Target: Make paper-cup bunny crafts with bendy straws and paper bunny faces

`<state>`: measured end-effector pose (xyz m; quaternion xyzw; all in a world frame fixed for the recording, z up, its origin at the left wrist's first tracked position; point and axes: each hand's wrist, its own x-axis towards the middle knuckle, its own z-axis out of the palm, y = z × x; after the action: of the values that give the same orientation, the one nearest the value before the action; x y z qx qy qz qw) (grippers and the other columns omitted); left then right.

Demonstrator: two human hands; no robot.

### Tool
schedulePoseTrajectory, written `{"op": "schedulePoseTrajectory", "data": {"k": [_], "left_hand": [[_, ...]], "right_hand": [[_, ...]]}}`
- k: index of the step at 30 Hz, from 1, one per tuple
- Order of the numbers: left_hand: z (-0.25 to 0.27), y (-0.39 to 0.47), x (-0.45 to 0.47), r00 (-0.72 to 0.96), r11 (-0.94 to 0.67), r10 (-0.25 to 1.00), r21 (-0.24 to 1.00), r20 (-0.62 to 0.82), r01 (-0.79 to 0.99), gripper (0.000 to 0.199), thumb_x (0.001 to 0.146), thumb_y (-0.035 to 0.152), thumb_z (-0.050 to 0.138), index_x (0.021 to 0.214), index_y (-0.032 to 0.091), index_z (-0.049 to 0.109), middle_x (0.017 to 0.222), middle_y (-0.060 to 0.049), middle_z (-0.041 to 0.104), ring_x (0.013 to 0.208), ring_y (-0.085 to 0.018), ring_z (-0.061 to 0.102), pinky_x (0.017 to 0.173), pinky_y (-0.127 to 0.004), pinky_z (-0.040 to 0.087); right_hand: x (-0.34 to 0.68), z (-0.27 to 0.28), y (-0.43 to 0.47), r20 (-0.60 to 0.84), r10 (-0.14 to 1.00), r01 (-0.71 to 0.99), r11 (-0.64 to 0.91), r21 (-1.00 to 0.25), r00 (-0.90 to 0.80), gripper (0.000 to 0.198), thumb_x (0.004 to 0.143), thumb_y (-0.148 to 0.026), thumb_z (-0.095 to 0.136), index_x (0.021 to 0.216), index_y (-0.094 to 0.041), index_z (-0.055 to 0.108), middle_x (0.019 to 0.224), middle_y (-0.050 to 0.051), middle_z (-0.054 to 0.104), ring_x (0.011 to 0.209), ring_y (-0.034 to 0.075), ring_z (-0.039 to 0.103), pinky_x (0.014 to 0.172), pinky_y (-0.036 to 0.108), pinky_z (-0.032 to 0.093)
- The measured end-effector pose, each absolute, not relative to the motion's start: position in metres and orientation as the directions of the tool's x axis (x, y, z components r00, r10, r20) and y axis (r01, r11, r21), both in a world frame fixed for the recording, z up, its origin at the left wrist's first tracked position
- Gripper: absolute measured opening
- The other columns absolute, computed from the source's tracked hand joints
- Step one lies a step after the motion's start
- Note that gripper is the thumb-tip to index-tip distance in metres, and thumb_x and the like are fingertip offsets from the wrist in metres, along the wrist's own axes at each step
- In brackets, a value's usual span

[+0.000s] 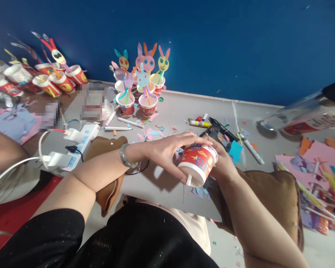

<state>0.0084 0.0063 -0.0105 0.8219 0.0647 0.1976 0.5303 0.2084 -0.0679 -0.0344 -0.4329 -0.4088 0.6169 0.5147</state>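
Note:
A red paper cup [198, 159] with colourful print is tilted in front of me, one pale end turned my way. At that end's edge sticks out a short white piece [189, 180], too small to name. My left hand [169, 150] grips the cup from the left, thumb low and fingers over the top. On the far right side my right hand [222, 162] also holds the cup, its fingers partly hidden. Behind the hands lies a black tool [216, 128], perhaps a glue gun, beside a yellow marker [200, 123] and a teal paper scrap [235, 151].
Cups with paper rabbit heads [148, 106] stand at the back, more cups [61, 82] at left. A power strip [85, 139] with cables lies left. Brown cushions [270, 201] flank me. A clear bottle [298, 115] and paper pieces [293, 160] are right. Another person's arm [5, 143] is left.

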Motion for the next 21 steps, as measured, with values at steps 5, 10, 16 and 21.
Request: {"op": "schedulePoseTrajectory", "data": {"k": [5,10,16,21], "left_hand": [[-0.006,0.004,0.009,0.919,-0.365,0.351,0.930,0.181,-0.044,0.109,0.044,0.050,0.095,0.144,0.029,0.057,0.139,-0.011,0.059,0.133,-0.036,0.052,0.118,-0.052,0.036],[-0.008,0.003,0.010,0.911,-0.275,0.375,0.959,0.173,-0.068,0.102,0.044,0.047,0.095,0.139,0.029,0.062,0.135,-0.010,0.063,0.129,-0.035,0.056,0.113,-0.050,0.042],[-0.005,0.000,0.010,0.897,-0.116,0.427,0.991,0.114,-0.071,0.099,0.043,0.047,0.096,0.135,0.029,0.064,0.138,-0.009,0.063,0.131,-0.035,0.057,0.113,-0.049,0.043],[0.002,-0.001,0.009,0.883,-0.027,0.465,0.998,0.065,-0.059,0.102,0.042,0.047,0.096,0.136,0.025,0.063,0.141,-0.012,0.061,0.132,-0.035,0.056,0.111,-0.047,0.045]], "right_hand": [[0.206,-0.034,-0.068,-0.154,0.982,-0.232,-0.177,-0.957,-0.113,0.037,0.059,-0.036,0.094,0.072,-0.024,0.061,0.070,-0.004,0.065,0.057,0.013,0.059,0.054,0.027,0.051],[0.205,-0.033,-0.069,-0.206,0.975,-0.238,-0.219,-0.946,-0.078,0.038,0.053,-0.036,0.096,0.072,-0.024,0.065,0.068,-0.004,0.066,0.058,0.013,0.060,0.053,0.025,0.050],[0.199,-0.028,-0.068,-0.225,0.971,-0.236,-0.239,-0.942,-0.086,0.034,0.055,-0.035,0.094,0.080,-0.023,0.075,0.071,-0.001,0.072,0.060,0.015,0.063,0.057,0.027,0.053],[0.194,-0.021,-0.067,-0.206,0.971,-0.267,-0.232,-0.935,-0.123,0.032,0.057,-0.035,0.093,0.083,-0.024,0.077,0.076,0.001,0.075,0.064,0.016,0.066,0.060,0.029,0.056]]}}
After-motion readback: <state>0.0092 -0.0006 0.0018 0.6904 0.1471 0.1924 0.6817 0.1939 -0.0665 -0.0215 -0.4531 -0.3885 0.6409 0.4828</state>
